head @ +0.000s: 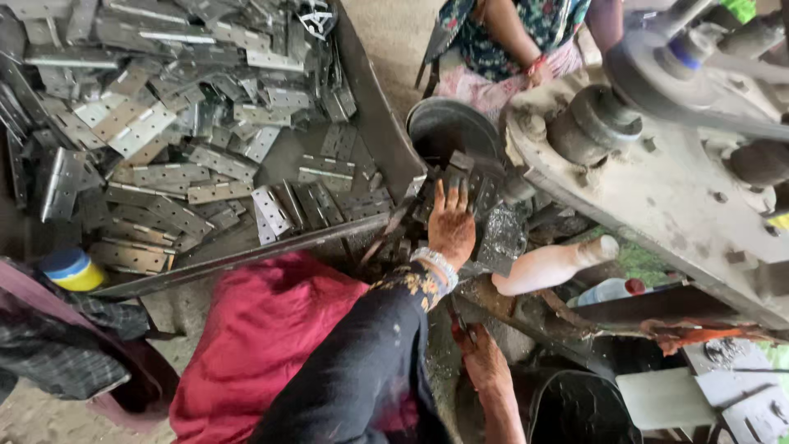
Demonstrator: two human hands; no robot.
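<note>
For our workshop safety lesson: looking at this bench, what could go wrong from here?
1. The left hand rests bare on metal pieces right under the heavy press; fingers could be crushed.
2. The tray is heaped with loose hinges; their edges may cut bare skin.
3. The right hand sits low beside the machine's underside, where it might get pinched.

yellow-blue cap (72,270) | red cloth (263,337) | plastic bottle (606,290) | dark bucket (582,409)

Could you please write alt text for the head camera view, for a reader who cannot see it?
The person's left hand reaches onto metal hinge pieces beside a large grey press machine. The right hand rests lower down. A tray heaped with flat hinges lies left.
</note>
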